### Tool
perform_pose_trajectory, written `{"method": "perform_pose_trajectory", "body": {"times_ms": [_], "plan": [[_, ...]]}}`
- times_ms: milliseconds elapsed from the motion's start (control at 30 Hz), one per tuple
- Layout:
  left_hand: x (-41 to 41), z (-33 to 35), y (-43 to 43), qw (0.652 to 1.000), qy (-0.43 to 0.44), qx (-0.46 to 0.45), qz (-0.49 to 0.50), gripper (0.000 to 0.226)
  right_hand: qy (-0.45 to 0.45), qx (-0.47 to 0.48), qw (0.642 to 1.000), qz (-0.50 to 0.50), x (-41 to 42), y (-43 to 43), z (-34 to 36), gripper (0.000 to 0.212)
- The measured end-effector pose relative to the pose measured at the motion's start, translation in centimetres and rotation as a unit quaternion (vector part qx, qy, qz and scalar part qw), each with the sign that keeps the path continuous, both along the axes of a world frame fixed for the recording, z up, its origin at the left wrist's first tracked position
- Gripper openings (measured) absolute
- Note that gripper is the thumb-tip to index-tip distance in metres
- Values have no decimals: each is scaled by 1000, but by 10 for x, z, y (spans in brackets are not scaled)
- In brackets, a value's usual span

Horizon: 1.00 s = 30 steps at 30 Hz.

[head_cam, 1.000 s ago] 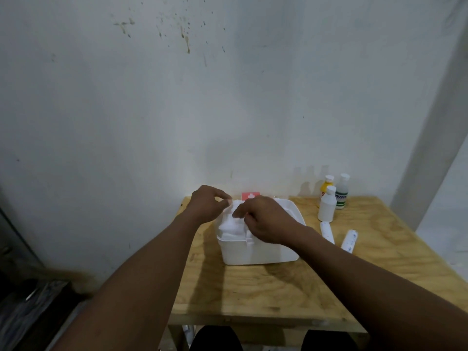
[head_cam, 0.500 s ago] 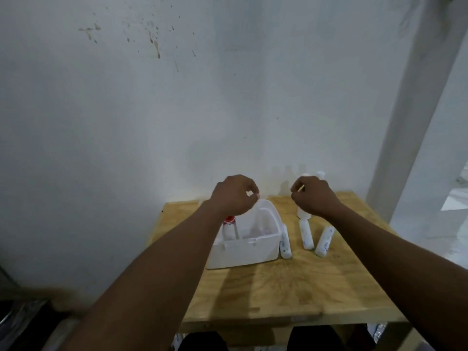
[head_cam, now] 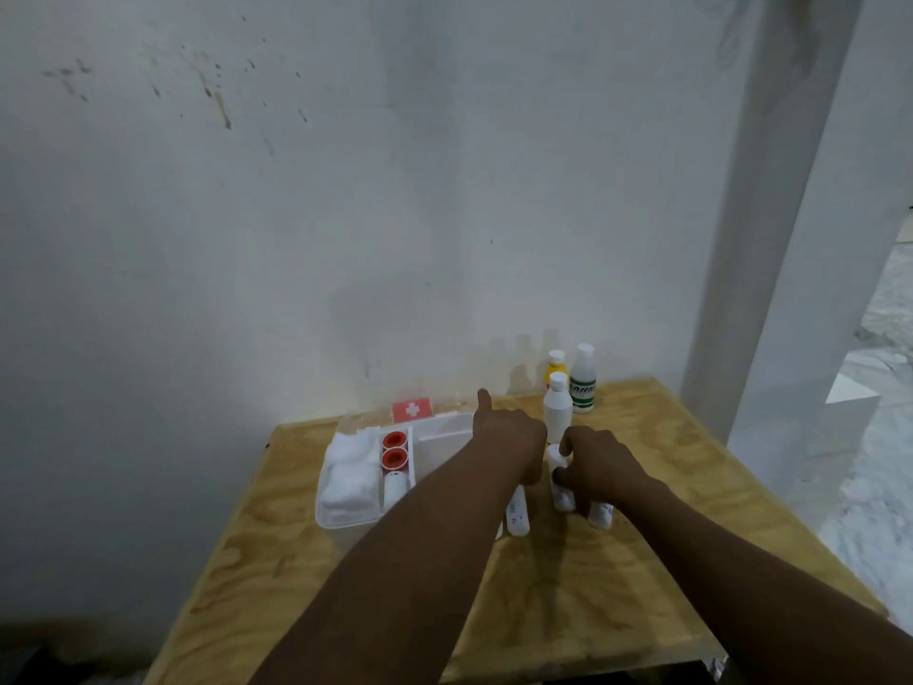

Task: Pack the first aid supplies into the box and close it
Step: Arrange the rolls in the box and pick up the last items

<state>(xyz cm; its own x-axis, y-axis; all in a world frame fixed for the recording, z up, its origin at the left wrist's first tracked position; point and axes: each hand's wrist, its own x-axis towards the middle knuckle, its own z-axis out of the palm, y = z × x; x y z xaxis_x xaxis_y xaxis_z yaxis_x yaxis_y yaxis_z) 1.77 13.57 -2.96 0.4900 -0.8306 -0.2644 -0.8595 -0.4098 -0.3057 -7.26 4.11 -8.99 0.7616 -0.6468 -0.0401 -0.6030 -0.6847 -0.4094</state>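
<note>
On the worktop (head_cam: 642,561), beside the open box (head_cam: 346,519), the right hand (head_cam: 600,464) is gripping a white tube (head_cam: 560,479); the left hand (head_cam: 509,437) is hovering, thumb out, grip unclear.

Plywood table (head_cam: 642,561) matt; plastic box (head_cam: 346,520) glossy, cloth gauze (head_cam: 348,474).

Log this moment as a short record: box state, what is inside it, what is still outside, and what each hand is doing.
box: white first aid box, open, lid with red cross label tipped back toward the wall
inside: white gauze at left; two red-capped rolls and a white tube beside it
outside: three upright bottles at the back; white tubes lying right of the box
left hand: over the box's right part, thumb up, grip hidden
right hand: closed on a white tube
</note>
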Motion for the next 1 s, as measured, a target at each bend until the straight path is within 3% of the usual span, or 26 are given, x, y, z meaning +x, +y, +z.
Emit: {"method": "perform_pose_trajectory", "body": {"times_ms": [167,467,667,900,1000], "plan": [[-5,-15,-10,999,-10,42,9,46,0,17,1000,0,-4,-7,0,45],[-9,-11,-13,999,23,-11,23,49,-50,76,996,-21,-7,-15,3,56],[3,6,-8,985,90,-141,35,51,-130,141,980,-53,-12,-17,26,37],[36,47,17,918,194,-340,67,61,-247,275,926,-73,-15,-9,69,38],[52,69,46,890,214,-395,73,52,-292,340,892,-59,-11,5,88,25]]}}
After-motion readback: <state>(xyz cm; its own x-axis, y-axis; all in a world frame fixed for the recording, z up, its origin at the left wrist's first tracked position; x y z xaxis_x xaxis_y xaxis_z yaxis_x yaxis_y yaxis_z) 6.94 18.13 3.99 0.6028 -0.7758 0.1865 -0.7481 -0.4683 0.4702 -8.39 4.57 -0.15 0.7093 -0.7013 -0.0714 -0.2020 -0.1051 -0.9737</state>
